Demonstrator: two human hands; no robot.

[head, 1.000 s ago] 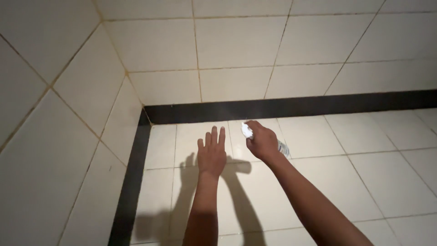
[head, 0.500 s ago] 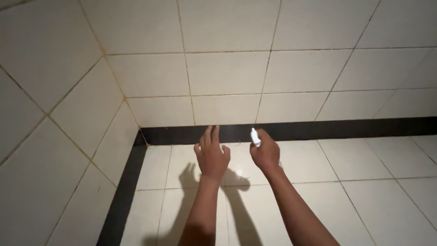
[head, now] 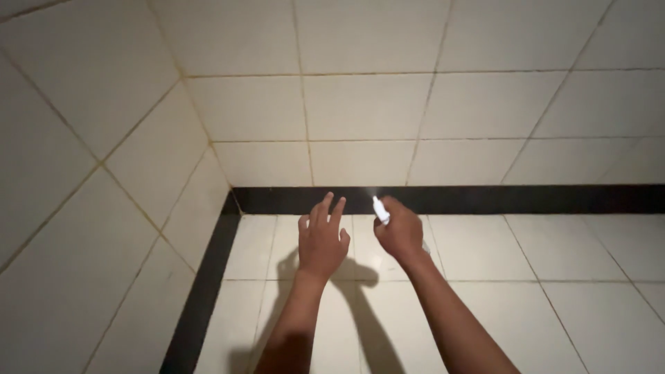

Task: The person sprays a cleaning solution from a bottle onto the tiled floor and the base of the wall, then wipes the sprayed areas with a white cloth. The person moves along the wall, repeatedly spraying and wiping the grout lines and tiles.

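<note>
- My right hand [head: 400, 232] is closed around a small white bottle [head: 380, 210], nozzle toward 11 o'clock.
- My left hand [head: 321, 239], at its 9 o'clock, is spread flat over the tiled floor [head: 485, 256].

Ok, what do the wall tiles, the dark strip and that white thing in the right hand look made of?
Wall tiles: likely glazed ceramic, cream, faint sheen, with grout lines.
Dark strip: probably black glazed tile, smooth.
White thing gripped by the right hand: possibly plastic, but too small and overexposed to tell.
</note>
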